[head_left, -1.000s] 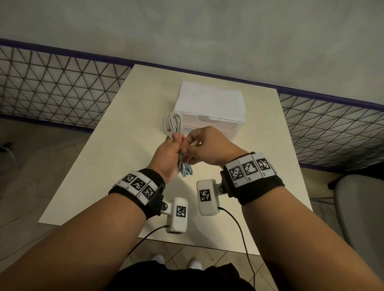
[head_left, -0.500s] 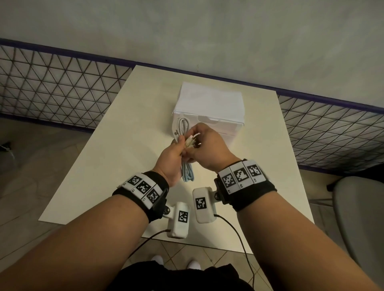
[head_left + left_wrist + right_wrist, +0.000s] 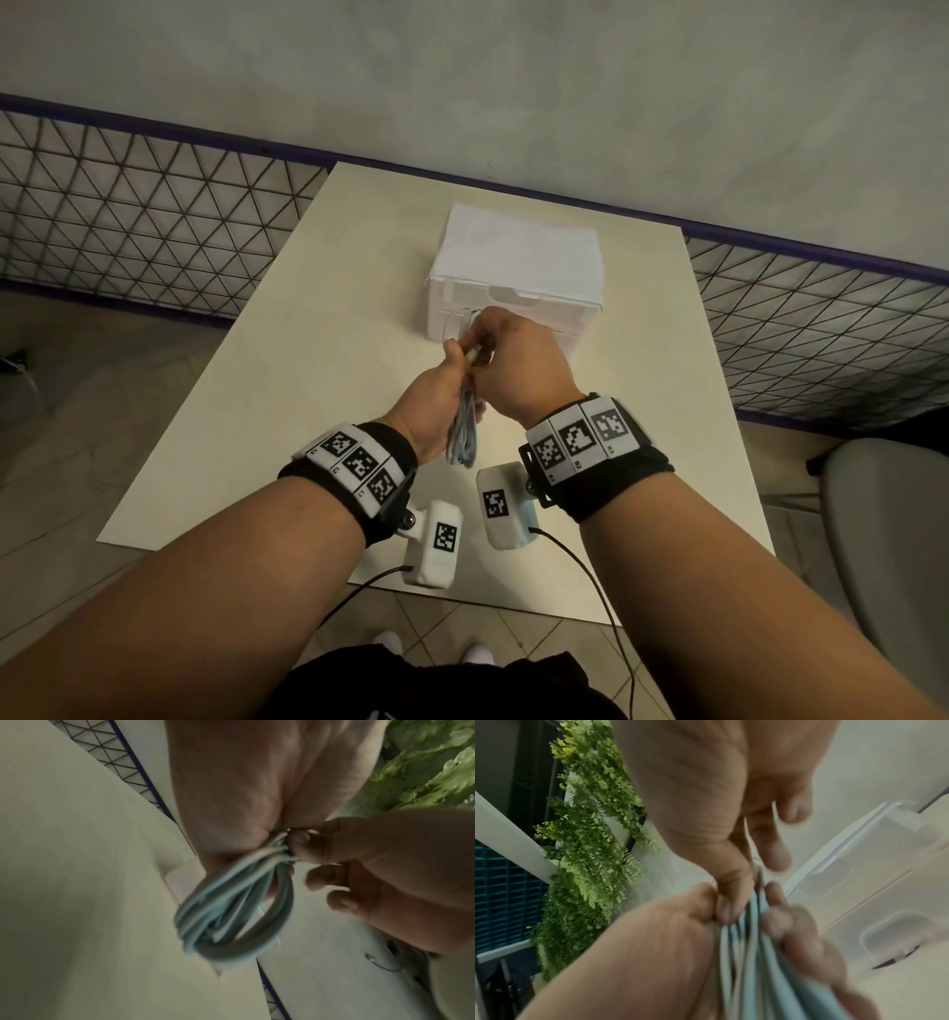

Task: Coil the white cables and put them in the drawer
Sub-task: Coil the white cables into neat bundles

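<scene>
Several loops of white cable (image 3: 231, 912) make up one bundle, held in the air above the table (image 3: 318, 329), just in front of the drawer box (image 3: 518, 257). I judge the bundle light, soft and springy: the loops fan out below the grip in the left wrist view, so they would likely open up if let go. The jacket looks smooth, and I would expect it to slide under a loose pinch. The best hold, in my assessment, is across the gathered middle, where all strands cross, not on a single loop. My left hand (image 3: 436, 406) is clenched round that middle, with loops showing above and below the fist. My right hand (image 3: 518, 360) meets it at the top; its thumb and forefinger appear to be pinching strands at the gathering point, though blur in both wrist views keeps me from saying which strand or end. The box stands closed, two drawer fronts (image 3: 875, 902) with recessed pulls visible in the right wrist view. I cannot find a second cable anywhere in view. One hand would have to come free to open a drawer.
</scene>
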### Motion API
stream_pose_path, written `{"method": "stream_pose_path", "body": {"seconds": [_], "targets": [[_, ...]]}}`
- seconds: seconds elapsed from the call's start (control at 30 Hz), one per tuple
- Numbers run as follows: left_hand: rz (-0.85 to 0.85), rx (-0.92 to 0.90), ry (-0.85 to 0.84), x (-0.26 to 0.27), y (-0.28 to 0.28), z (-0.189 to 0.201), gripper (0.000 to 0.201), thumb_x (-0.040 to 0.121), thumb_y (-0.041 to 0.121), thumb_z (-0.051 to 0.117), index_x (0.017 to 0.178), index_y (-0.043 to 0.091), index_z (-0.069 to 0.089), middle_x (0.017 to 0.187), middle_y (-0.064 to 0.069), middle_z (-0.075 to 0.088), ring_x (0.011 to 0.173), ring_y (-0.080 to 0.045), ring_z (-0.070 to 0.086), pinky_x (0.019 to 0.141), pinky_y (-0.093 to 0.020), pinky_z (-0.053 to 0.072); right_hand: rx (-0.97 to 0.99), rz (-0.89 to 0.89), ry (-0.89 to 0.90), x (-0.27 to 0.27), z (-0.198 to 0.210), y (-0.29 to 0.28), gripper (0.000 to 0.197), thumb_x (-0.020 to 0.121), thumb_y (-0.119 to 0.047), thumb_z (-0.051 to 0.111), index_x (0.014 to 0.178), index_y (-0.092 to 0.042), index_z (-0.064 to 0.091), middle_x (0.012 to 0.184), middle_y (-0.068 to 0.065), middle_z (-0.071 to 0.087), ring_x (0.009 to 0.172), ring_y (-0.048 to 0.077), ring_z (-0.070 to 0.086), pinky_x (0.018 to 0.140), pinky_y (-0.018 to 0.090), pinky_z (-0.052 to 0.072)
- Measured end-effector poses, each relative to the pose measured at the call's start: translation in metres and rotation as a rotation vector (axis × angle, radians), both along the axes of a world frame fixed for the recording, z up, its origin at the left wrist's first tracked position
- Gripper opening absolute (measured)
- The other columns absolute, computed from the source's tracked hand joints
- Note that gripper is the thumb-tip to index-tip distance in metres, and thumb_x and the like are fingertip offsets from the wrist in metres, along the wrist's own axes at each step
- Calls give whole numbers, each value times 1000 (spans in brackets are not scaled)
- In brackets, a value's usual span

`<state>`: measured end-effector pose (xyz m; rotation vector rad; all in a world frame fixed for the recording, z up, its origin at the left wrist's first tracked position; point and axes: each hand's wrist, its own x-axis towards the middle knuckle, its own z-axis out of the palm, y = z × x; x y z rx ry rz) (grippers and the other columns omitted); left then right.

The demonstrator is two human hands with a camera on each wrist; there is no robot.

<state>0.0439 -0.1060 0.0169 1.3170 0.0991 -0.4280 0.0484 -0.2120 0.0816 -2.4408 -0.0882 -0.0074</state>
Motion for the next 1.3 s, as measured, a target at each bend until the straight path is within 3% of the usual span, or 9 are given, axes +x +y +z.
{"method": "stream_pose_path", "body": {"seconds": [0.17,0.33,0.53,0.63,0.77,0.93,1.07,1.2,1.3], "targets": [[-130,-28,12,-2,0,2,56,95,55,17,80,12,49,56,3,45,57,-14,41,63,-27,39,-157,66,-77,3,5,-10,18,74,-29,71,88,-22,61,90,-6,61,78,17,63,61,26,47],[-256,-42,28,-5,4,-1,54,84,57,41,114,12,52,64,4,40,58,-8,41,65,-25,41,-145,20,-86,8,6,-24,60,56,-27,84,104,-20,49,103,-3,45,75,18,54,62,31,49],[-396,-122,68,-3,18,4,28,82,34,66,98,14,55,60,7,45,54,-7,44,63,-27,46,288,46,83,10,-3,-35,38,70,-20,80,97,-18,53,76,-5,51,59,12,50,56,24,44],[-373,-221,167,-3,24,3,25,87,34,57,89,11,50,59,5,45,51,-8,44,64,-30,47,478,20,107,10,-3,-41,34,87,-29,63,118,-30,52,103,-2,58,84,15,60,73,31,49],[-403,-248,202,-3,20,8,19,92,29,53,85,11,49,58,3,40,50,-9,42,65,-30,49,670,349,313,3,-6,-35,70,76,0,68,124,-47,47,132,-4,48,126,22,47,102,46,45],[-497,-243,191,-6,21,10,18,91,23,53,76,13,52,57,2,41,50,-9,44,66,-31,49,752,454,427,3,-5,-32,54,74,16,62,114,-21,60,116,5,60,125,31,53,101,53,45],[-592,-253,190,-7,20,15,18,89,27,51,76,14,48,57,4,40,50,-8,43,67,-29,48,793,483,474,1,0,-34,46,77,18,56,115,-7,57,105,5,64,109,21,60,91,35,53],[-583,-248,185,-11,15,14,22,83,29,58,78,10,47,57,3,47,51,-9,50,60,-24,51,681,412,411,2,-1,-28,33,82,15,54,86,-16,65,68,-9,67,71,15,59,65,25,52],[-538,-46,65,-14,10,11,19,95,21,48,83,7,52,69,1,60,64,-9,61,70,-25,51,557,415,349,2,-2,-22,37,78,9,57,75,-27,67,65,-11,62,70,23,54,69,35,46]]}}
